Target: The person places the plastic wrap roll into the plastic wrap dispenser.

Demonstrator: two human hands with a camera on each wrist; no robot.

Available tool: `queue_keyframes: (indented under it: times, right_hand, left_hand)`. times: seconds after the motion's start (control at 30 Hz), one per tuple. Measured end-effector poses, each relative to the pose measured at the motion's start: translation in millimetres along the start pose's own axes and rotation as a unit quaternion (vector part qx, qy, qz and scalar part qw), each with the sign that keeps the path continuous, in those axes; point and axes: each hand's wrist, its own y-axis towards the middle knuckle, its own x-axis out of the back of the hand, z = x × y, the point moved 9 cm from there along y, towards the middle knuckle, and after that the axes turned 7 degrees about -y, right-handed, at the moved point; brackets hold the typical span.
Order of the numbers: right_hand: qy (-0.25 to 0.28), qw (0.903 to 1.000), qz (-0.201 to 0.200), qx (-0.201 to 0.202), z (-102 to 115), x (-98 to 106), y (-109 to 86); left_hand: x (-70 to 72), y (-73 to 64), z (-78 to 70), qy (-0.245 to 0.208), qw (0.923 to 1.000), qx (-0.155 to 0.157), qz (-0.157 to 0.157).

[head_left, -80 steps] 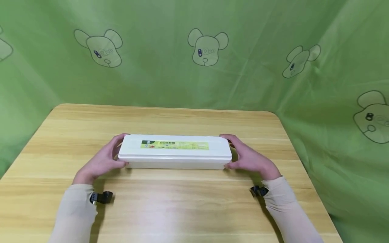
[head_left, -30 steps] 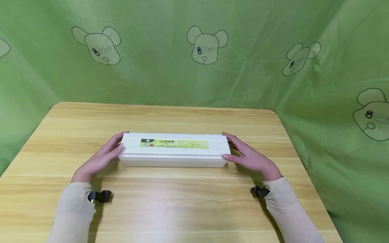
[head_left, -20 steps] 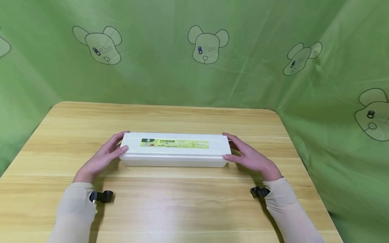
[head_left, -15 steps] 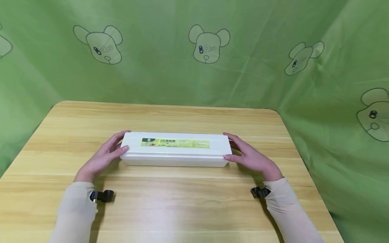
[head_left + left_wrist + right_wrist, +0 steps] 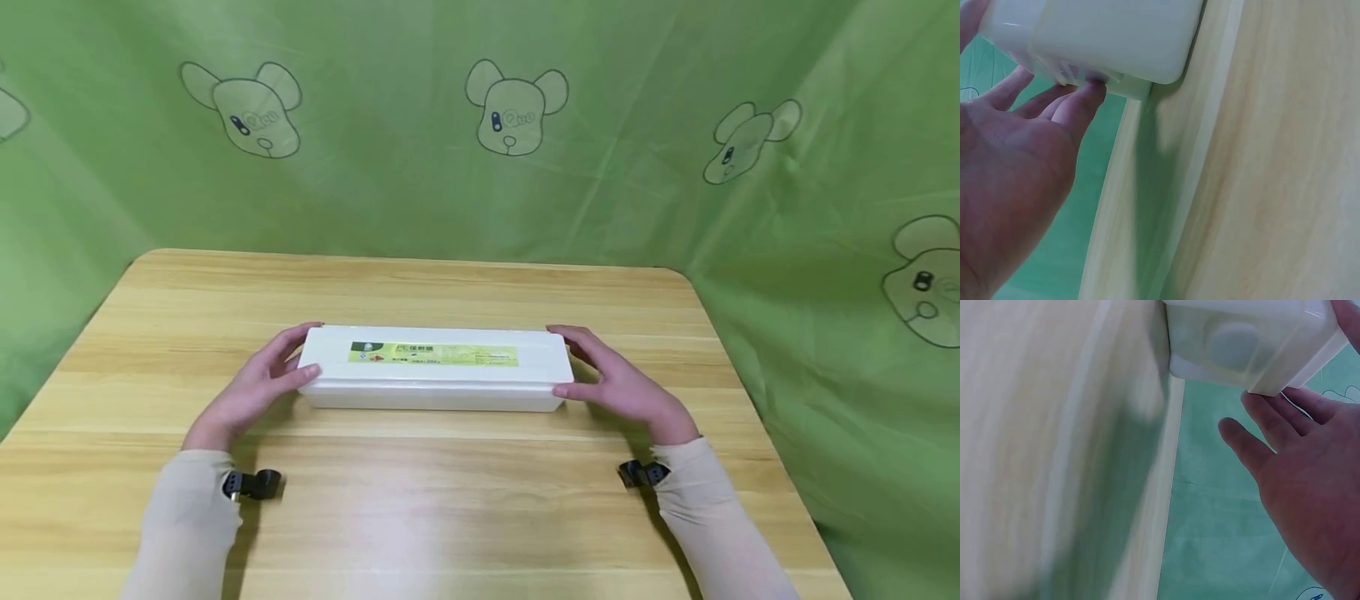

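A long white cling film box (image 5: 435, 396) with a yellow-green label (image 5: 442, 355) lies across the middle of the table, lid down. My left hand (image 5: 255, 379) grips its left end, thumb on the front corner of the lid and fingers behind. At the other end, my right hand (image 5: 618, 385) holds the box likewise, thumb at the lid's front edge. In the left wrist view, the left fingertips (image 5: 1094, 90) touch the back of the box. The right wrist view shows a pale round shape (image 5: 1234, 345) through the box's end wall; the right fingertips (image 5: 1257, 403) reach the back edge.
The wooden table (image 5: 435, 517) has rounded far corners. A green curtain (image 5: 390, 192) with mouse-like outlines hangs behind it and along the sides. Each wrist wears a small black camera, such as the left wrist camera (image 5: 258, 484).
Both thumbs have moved up from the box's lower front wall to the lid's front edge. Lately the right fingertips shifted slightly left along the back edge. The box stays nearly in place.
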Motion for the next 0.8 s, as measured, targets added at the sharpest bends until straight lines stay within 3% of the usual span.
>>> queue_keyframes:
  times: [0.3, 0.5, 0.63, 0.8]
  right_hand:
    - [0.012, 0.9998, 0.006, 0.013, -0.2, 3.5, -0.8]
    - [0.013, 0.9998, 0.003, 0.018, 0.4, 3.3, -1.2]
    - [-0.009, 0.9993, -0.001, 0.036, 5.0, 2.8, 0.4]
    - [-0.034, 0.9992, 0.003, 0.02, 4.0, 1.0, 2.5]
  left_hand:
    - [-5.9, 2.8, -3.1, -0.011, 0.9998, -0.015, 0.004]
    - [-6.2, 2.7, -1.4, -0.003, 1.0, -0.005, 0.006]
    - [-4.8, -0.5, -3.1, 0.012, 0.9998, -0.002, 0.013]
    - [-2.9, -1.8, -1.8, 0.011, 0.9997, -0.005, 0.02]
